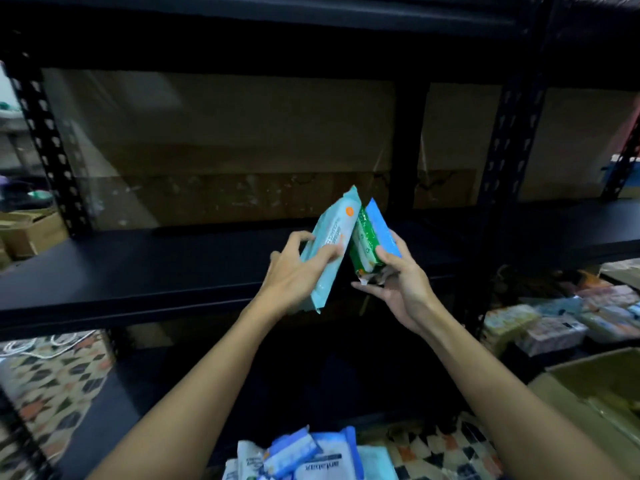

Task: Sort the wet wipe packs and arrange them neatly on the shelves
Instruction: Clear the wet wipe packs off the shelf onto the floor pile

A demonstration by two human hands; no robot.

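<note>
— Head view: left hand (294, 271) gripping teal pack (329, 247); right hand (398, 282), fingers curled round green pack (363, 244) and blue pack (382, 225), above black shelf (138, 268).

— Best kept apart by kind, then set flat, edges squared.

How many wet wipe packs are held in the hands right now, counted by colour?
Light teal pack, in the left hand: 1
Green pack, in the right hand: 1
Blue pack, in the right hand: 1
Total: 3
</note>
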